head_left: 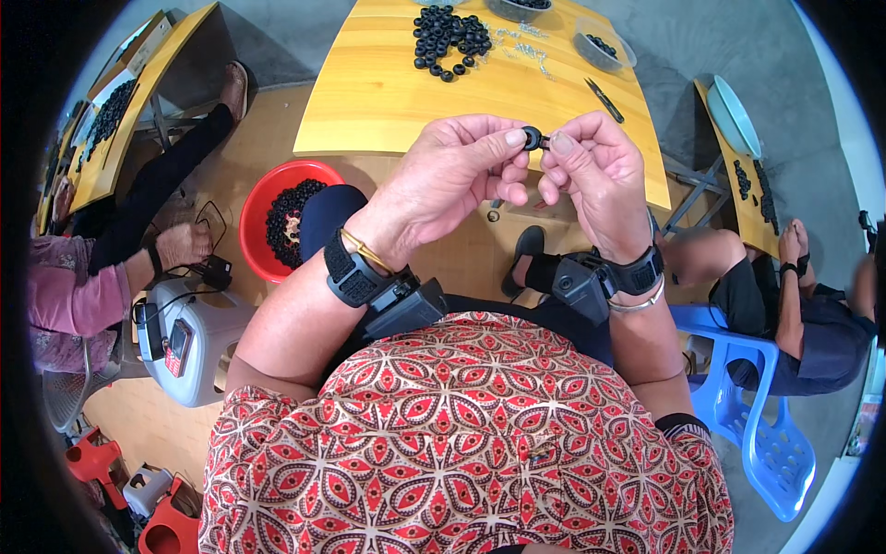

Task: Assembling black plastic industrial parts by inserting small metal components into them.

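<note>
A small black ring-shaped piece (532, 138) is pinched between the thumb and fingers of my left hand (448, 175), over the table's near edge. Thumb and forefinger of my right hand (598, 175) press together right beside it, on a small dark bit too tiny to name. Both hands nearly meet at the piece. Farther off on the yellow table (388, 102) lies a heap of similar black round pieces (448, 42), with small shiny metal parts (528, 48) scattered to its right. A slim black tool (604, 100), perhaps tweezers, lies at the right.
Clear bowls (628, 57) with black pieces stand at the table's far side. A red basin (249, 226) of black pieces sits by my left knee. Other people work at side tables left and right. A blue plastic chair (738, 355) stands at right, a grey stool (198, 369) at left.
</note>
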The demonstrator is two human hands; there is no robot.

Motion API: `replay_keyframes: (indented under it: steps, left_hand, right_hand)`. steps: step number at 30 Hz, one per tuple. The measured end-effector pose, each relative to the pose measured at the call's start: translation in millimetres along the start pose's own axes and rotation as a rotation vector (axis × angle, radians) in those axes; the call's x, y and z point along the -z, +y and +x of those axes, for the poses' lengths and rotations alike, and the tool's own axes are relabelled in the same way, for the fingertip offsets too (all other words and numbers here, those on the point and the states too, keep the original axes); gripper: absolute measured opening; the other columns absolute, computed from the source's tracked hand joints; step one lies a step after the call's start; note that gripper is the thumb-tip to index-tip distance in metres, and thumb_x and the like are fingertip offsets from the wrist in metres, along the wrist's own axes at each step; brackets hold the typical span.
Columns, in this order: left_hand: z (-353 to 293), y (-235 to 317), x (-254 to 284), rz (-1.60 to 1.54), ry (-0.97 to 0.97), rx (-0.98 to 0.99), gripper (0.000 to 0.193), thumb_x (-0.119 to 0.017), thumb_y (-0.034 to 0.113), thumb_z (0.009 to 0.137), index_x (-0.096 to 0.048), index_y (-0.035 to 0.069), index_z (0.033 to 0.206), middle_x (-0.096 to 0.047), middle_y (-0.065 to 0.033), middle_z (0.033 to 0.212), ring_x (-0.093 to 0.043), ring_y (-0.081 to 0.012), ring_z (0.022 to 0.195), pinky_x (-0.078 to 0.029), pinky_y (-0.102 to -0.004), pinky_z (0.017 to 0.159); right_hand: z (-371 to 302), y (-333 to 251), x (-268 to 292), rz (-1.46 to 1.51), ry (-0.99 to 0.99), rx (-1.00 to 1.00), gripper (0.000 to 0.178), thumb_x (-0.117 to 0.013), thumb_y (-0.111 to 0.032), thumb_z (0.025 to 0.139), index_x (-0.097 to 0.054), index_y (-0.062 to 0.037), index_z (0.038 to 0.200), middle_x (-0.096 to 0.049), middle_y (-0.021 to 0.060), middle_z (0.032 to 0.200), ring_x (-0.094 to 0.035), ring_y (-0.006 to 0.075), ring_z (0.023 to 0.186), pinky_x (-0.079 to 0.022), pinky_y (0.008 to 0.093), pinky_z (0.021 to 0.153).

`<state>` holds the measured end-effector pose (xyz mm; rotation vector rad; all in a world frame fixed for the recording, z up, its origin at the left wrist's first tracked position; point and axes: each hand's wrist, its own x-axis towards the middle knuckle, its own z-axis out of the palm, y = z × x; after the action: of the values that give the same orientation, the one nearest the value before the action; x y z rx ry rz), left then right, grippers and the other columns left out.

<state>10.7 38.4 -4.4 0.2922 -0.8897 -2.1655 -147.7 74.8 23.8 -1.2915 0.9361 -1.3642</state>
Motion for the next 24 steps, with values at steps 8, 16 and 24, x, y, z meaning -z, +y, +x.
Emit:
replay_keyframes:
  steps: [8,16,24]
  left_hand:
    - [-2.6,2.5,-1.6,0.118,0.025,-0.019,0.016,-0.051,0.012,0.083,-0.057,-0.001,0.089,-0.057,-0.0053,0.071,-0.055,-0.0126,0.056,-0.049,-0.0219,0.052]
    - [-0.4,-2.0,-5.9,0.19,0.11,-0.02,0.016,-0.049,0.011,0.084,-0.057,-0.002,0.09,-0.056,-0.0044,0.069,-0.053,-0.0113,0.056,-0.048,-0.022,0.051]
    - [0.0,-4.0,-7.3,0.159,0.088,-0.018,0.016,-0.049,0.012,0.085,-0.057,-0.001,0.09,-0.055,-0.0033,0.069,-0.051,-0.0086,0.058,-0.043,-0.0209,0.048]
  right_hand:
    - [-2.1,-4.1,-4.0,-0.197,-0.028,0.086,0.006,-0.052,0.001,0.079,-0.046,-0.0003,0.077,-0.052,0.0041,0.066,-0.047,0.0058,0.048,-0.038,0.0169,0.041]
    - [-0.5,7.9,-1.8,-0.203,-0.005,0.139,0.008,-0.052,0.001,0.079,-0.046,-0.002,0.076,-0.049,0.001,0.064,-0.045,0.0046,0.049,-0.037,0.0163,0.043]
    - [-1.9,14.3,-1.9,-0.175,0.031,0.135,0.009,-0.054,-0.003,0.08,-0.046,-0.0036,0.077,-0.048,-0.0014,0.065,-0.042,0.0032,0.053,-0.036,0.0155,0.046]
